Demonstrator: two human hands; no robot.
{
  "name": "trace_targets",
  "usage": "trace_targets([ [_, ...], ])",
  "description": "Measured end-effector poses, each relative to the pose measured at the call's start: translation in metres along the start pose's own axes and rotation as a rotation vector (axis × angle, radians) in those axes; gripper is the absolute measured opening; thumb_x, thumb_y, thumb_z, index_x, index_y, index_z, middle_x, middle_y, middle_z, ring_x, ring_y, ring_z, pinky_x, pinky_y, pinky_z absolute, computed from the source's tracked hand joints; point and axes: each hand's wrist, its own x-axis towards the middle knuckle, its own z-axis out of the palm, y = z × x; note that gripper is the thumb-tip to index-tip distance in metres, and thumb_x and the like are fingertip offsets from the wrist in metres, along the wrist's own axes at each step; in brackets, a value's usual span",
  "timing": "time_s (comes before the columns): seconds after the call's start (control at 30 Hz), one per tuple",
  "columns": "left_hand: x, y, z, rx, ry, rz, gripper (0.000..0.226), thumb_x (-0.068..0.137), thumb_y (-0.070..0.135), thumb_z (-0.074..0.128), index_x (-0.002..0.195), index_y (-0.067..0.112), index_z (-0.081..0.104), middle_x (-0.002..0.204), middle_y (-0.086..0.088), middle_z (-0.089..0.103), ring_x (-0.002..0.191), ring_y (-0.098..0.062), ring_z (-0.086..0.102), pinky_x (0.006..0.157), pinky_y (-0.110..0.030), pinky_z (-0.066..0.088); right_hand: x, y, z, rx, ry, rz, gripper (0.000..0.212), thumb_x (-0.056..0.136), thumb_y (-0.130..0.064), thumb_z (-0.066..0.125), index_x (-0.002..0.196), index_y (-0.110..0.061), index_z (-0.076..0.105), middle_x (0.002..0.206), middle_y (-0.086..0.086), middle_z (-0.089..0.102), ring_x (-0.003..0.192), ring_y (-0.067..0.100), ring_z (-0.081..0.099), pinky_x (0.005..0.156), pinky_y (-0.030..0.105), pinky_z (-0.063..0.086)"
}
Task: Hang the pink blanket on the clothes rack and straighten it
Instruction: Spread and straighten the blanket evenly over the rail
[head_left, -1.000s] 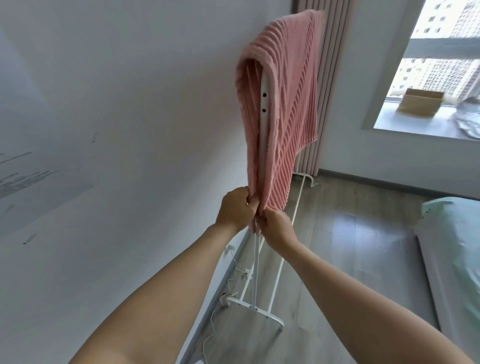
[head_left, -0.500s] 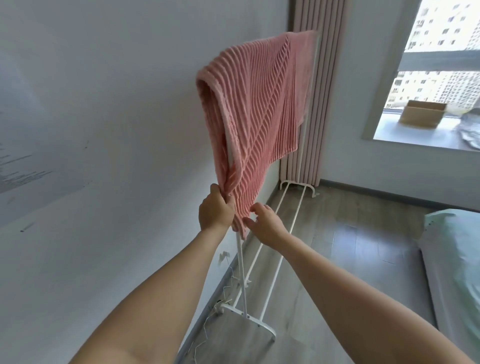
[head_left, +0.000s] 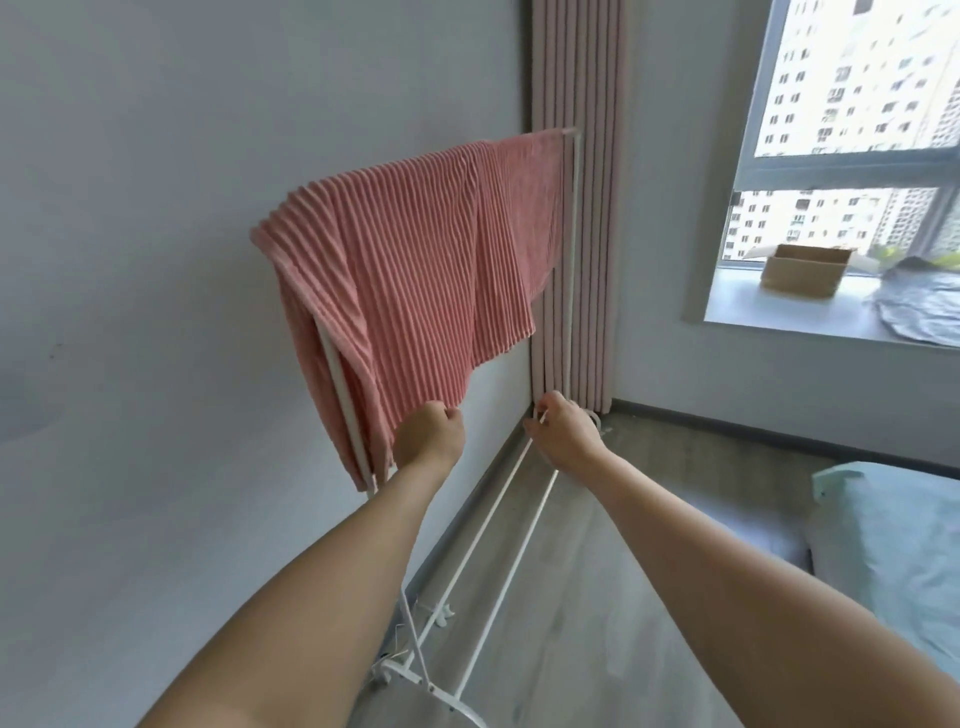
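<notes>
One pink blanket (head_left: 415, 270) draped over the top bar of one white clothes rack (head_left: 570, 260), hem uneven. Left hand (head_left: 431, 434) pinches its lower corner. Right hand (head_left: 563, 431) off the fabric, fingers loosely curled. One open cardboard box (head_left: 802, 270) on the windowsill, contents not visible.

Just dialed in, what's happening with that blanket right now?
A person is hanging the pink blanket over the top bar of the white clothes rack. The left hand pinches its lower front edge; the right hand is off the fabric, fingers loosely curled. The blanket is on the bar but hangs unevenly, bunched and lower at the near end.
</notes>
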Motion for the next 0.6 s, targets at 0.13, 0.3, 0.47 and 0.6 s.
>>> trace_targets([
  [0.13, 0.035, 0.076, 0.028, 0.029, 0.021, 0.118, 0.029, 0.096, 0.024, 0.045, 0.080, 0.004, 0.059, 0.071, -0.012, 0.056, 0.064, -0.028, 0.047, 0.053, -0.034, 0.025, 0.048, 0.030, -0.049, -0.012, 0.048, 0.005, 0.042, 0.098, -0.029, 0.055, 0.135, -0.010, 0.048, 0.131, 0.011, 0.055, 0.109, 0.026, 0.056, 0.084, 0.031, 0.044],
  [0.3, 0.102, 0.151, 0.076, 0.006, 0.054, 0.188, 0.028, 0.095, 0.021, 0.046, 0.069, 0.011, 0.044, 0.062, -0.005, 0.047, 0.058, -0.024, 0.044, 0.050, -0.034, 0.023, 0.135, 0.067, -0.091, -0.068, 0.068, -0.018, 0.038, 0.095, -0.029, 0.055, 0.128, -0.011, 0.050, 0.124, 0.009, 0.056, 0.095, 0.022, 0.052, 0.079, 0.031, 0.043],
  [0.47, 0.203, 0.213, 0.128, -0.047, 0.089, 0.178, 0.031, 0.093, 0.021, 0.047, 0.064, 0.012, 0.042, 0.056, -0.001, 0.040, 0.050, -0.017, 0.036, 0.046, -0.030, 0.019, 0.254, 0.091, -0.128, -0.115, 0.049, -0.046, 0.042, 0.094, -0.031, 0.055, 0.131, -0.013, 0.049, 0.126, 0.009, 0.056, 0.104, 0.025, 0.056, 0.082, 0.034, 0.047],
  [0.6, 0.273, 0.247, 0.147, -0.076, 0.152, 0.140, 0.029, 0.089, 0.019, 0.047, 0.061, 0.012, 0.043, 0.054, -0.001, 0.041, 0.049, -0.020, 0.040, 0.046, -0.028, 0.022, 0.333, 0.097, -0.154, -0.113, 0.037, -0.104, 0.044, 0.096, -0.028, 0.055, 0.136, -0.012, 0.047, 0.127, 0.008, 0.056, 0.101, 0.022, 0.056, 0.077, 0.031, 0.044],
])
